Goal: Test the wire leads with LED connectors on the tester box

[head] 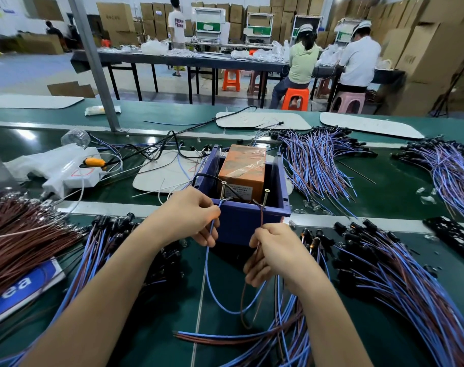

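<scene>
The tester box (252, 223) is a dark blue open bin with an orange unit (242, 169) inside and two upright screws on its near rim. My left hand (191, 215) pinches a blue wire lead (208, 260) whose bare end touches the left screw (223, 190). My right hand (273, 252) pinches a brown wire lead (245, 295) that runs up to the right screw (265, 198). Both leads loop down toward me on the green belt. Just right of my right hand, LED connectors (314, 241) show an orange glow.
Piles of blue-and-brown leads with black connectors lie left (114, 234), right (400, 274) and beyond the box (318, 154). A brown wire bundle (21, 234) sits far left. A white power strip (72, 170) and cables lie at the back left. People work at a far table.
</scene>
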Demonstrator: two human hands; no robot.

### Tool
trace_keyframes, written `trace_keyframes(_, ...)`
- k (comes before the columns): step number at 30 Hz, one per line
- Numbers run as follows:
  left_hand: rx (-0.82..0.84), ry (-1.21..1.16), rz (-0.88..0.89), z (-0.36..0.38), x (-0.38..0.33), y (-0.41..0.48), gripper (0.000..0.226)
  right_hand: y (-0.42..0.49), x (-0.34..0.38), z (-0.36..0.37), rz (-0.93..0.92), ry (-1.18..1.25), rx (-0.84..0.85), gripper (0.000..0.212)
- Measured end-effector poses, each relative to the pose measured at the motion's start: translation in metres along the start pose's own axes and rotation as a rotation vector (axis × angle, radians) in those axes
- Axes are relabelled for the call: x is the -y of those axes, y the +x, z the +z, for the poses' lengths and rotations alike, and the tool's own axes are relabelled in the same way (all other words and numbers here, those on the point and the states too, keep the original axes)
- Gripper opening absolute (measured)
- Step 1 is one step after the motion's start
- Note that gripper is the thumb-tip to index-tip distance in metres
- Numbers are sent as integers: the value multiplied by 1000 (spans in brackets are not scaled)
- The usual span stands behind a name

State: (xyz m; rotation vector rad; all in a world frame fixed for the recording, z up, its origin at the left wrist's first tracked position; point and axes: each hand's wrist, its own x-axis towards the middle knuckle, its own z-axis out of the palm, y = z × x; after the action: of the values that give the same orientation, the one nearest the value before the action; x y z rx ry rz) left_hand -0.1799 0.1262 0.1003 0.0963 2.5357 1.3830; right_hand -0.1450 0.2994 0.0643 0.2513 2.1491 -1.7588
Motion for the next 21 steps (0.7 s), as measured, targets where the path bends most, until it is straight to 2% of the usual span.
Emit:
trace_keyframes(6,31,-21,25,0,-3,-5,25,-11,7,-2,-16,7,62,20)
trace_keyframes(9,163,-120,115,-2,-10,-13,15,-20,13,0,-107,-45,199,27)
trace_keyframes(13,278,-138,309,-8,-17,-23,17,-31,19,1,-303,-128,356,30)
trace_keyframes(15,343,-160,385,-19,-18,-29,18,-36,20,-4,-323,-122,499,33)
trace_keyframes(17,534,-188,457,-33,-18,-35,20,-42,21,-9,-281,-145,713,47)
trace_keyframes(20,1072,-184,532,-56,-20,-42,48,-46,20,-14,-221,-227,963,65)
trace_keyframes(21,1158,-172,549,-64,-19,-45,55,-47,20,-14,-217,-255,986,66)
